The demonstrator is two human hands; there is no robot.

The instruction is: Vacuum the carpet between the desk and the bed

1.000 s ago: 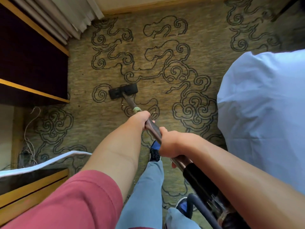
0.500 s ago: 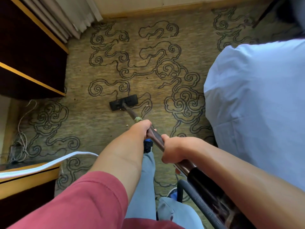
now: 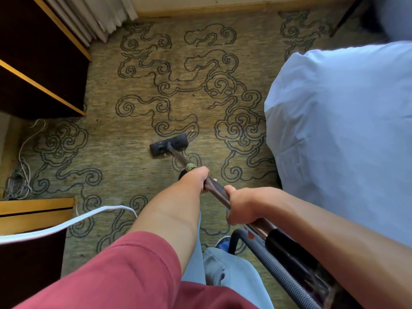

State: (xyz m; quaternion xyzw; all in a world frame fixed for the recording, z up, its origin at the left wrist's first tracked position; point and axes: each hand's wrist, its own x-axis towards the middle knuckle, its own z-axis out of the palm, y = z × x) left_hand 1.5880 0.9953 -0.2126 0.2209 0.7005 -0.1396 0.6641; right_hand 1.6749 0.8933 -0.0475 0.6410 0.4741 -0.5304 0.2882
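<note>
A: Where is the vacuum head now?

B: Flat on the carpet, in the middle of the strip between the desk on the left and the bed on the right, touching neither.

A: And the grip?

B: Both hands are wrapped tight around the wand: the left hand further down, the right hand just behind it, near the grey hose.

A: How much is done?

B: Hard to judge. A few specks lie beside the head and more dot the carpet beyond it, towards the curtain, so I'd say the far stretch is left. The cables by the desk could snag.
</note>
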